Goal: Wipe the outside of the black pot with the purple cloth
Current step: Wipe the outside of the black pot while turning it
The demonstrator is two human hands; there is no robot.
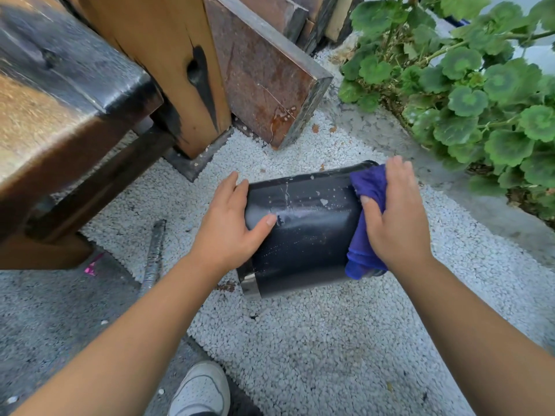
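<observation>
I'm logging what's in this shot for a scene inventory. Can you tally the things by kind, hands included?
Hands: 2, left hand and right hand
Black pot, lying on its side: 1
Purple cloth: 1
White shoe: 1
Wooden bench: 1
Leaning boards: at least 2, more partly hidden
Geranium plant: 1
Total: at least 9

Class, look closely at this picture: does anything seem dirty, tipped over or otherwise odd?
Yes. The black pot lies on its side on the white gravel, and pale splashes and specks mark its upper wall, away from the purple cloth.
</observation>
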